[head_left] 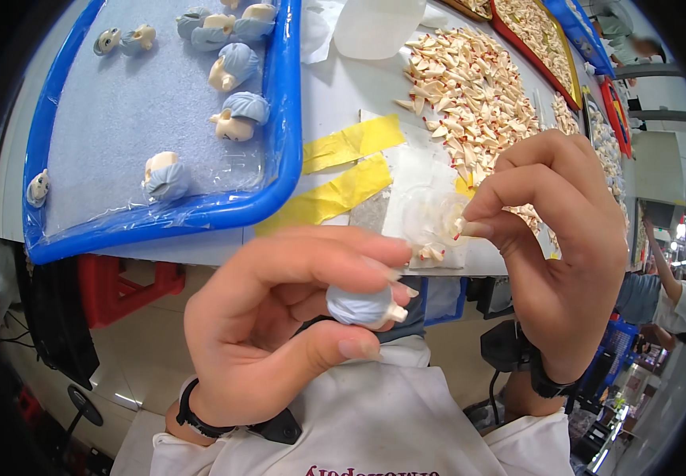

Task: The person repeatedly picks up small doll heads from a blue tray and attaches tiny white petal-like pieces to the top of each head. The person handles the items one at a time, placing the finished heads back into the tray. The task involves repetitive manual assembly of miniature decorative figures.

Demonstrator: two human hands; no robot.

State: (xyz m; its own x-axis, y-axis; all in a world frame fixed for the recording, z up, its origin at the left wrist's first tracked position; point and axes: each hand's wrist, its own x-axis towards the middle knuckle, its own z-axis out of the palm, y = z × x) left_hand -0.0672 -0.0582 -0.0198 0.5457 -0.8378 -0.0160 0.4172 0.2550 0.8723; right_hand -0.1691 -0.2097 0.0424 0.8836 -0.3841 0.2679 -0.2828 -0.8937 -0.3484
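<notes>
My left hand (279, 317) pinches a small doll head (361, 305) with pale blue hair between thumb and fingers, close to my chest. My right hand (557, 246) is raised just right of it. Its thumb and forefinger grip a tiny cream piece with a red tip (459, 225). The two hands are a short gap apart. Behind my right hand lies a heap of the same small cream and red pieces (470, 95) on the white table (343, 87).
A blue tray (279, 159) at the left holds several finished blue-haired doll heads (240, 115). Yellow tape strips (343, 170) lie on the table beside a small clear dish (430, 214). Red and yellow trays (545, 59) of pieces stand at the back right. A red stool (121, 289) is under the table.
</notes>
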